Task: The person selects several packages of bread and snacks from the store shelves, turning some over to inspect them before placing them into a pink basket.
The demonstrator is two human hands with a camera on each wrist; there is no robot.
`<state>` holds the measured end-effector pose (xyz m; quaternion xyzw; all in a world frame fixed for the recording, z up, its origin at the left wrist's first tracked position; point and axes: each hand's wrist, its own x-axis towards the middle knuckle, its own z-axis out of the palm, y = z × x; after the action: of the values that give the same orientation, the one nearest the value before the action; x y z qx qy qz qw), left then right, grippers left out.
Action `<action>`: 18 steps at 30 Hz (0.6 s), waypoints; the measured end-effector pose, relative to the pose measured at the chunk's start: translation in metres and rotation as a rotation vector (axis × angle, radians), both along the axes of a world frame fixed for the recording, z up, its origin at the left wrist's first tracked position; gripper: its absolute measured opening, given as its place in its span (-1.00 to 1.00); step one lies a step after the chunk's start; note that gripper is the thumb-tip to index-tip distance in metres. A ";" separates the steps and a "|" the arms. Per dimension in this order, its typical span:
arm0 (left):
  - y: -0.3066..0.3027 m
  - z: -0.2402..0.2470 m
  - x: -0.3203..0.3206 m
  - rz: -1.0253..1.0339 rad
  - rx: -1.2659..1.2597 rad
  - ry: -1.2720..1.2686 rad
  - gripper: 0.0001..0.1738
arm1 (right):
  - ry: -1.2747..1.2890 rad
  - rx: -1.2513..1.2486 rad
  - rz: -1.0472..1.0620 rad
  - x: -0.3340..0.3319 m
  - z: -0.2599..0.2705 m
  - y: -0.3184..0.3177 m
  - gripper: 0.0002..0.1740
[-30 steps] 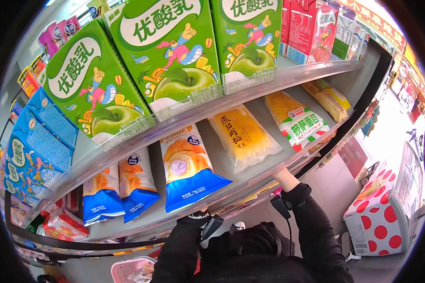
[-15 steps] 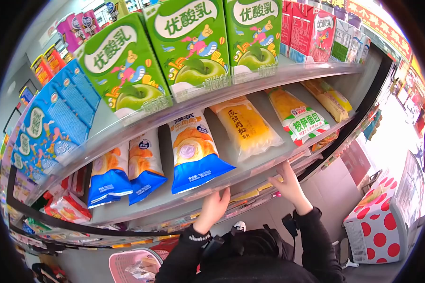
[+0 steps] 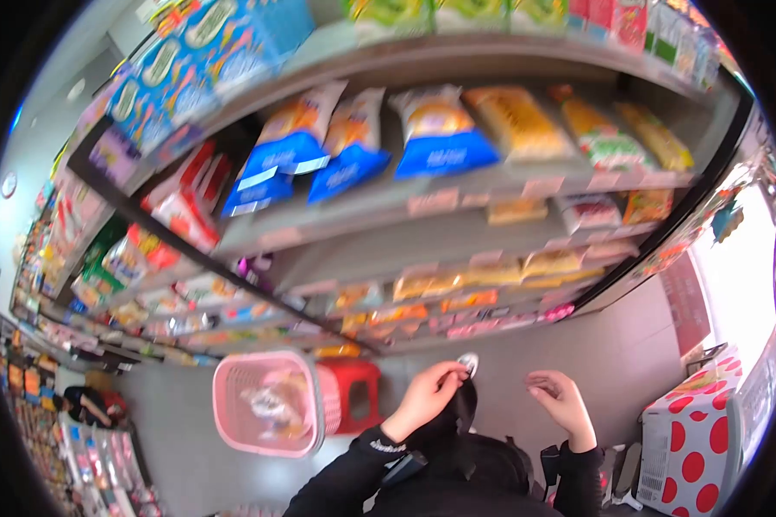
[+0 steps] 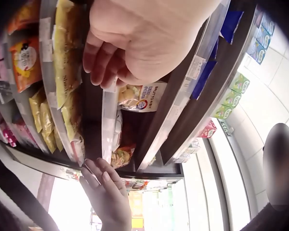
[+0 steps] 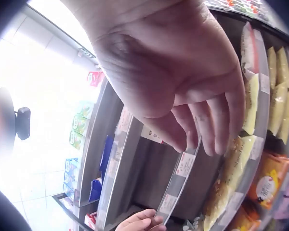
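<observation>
1. The left hand is held before the dark-sleeved body. Its fingers are loosely curled toward the thumb and it holds nothing.
2. The right hand is just beside it, palm inward and fingers slackly bent, and it also holds nothing.
3. The head view alone shows both hands level with each other, below the lowest shelves and apart from them. It blurs a small pale round thing at the left fingertips, and what that thing is cannot be told.
4. The left wrist view alone shows the bare inner side of the curled fingers. Beyond them is a clear plastic shelf rail, which the hand does not touch.
5. The right wrist view shows the same kind of rail carrying a white-and-red price label, with the other hand low in frame.
6. Glossy, crinkled yellow packets stand in rows behind the rail. Pillow-shaped blue-bottomed bags lie on a grey shelf higher up.
7. On the floor to the left, a pink basket with slatted plastic walls stands touching a red stool. A white box with red spots stands to the right.
</observation>
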<state>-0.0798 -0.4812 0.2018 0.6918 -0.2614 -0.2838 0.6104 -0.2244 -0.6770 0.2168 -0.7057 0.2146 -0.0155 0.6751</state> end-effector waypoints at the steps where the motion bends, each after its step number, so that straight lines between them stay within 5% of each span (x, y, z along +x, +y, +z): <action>1: 0.010 -0.010 -0.013 -0.021 -0.008 0.045 -0.80 | 0.008 0.043 -0.005 -0.010 -0.006 0.013 -0.72; 9: 0.112 -0.029 -0.078 0.145 0.129 0.214 -0.79 | 0.121 0.105 0.137 -0.055 -0.022 0.097 -0.77; 18: 0.206 -0.058 -0.047 0.388 0.044 0.235 -0.79 | 0.085 0.083 0.263 -0.029 -0.015 0.165 -0.76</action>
<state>-0.1271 -0.2748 0.1439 0.7045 -0.0441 -0.2452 0.6645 -0.2536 -0.5117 0.2017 -0.6992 0.1490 0.1118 0.6902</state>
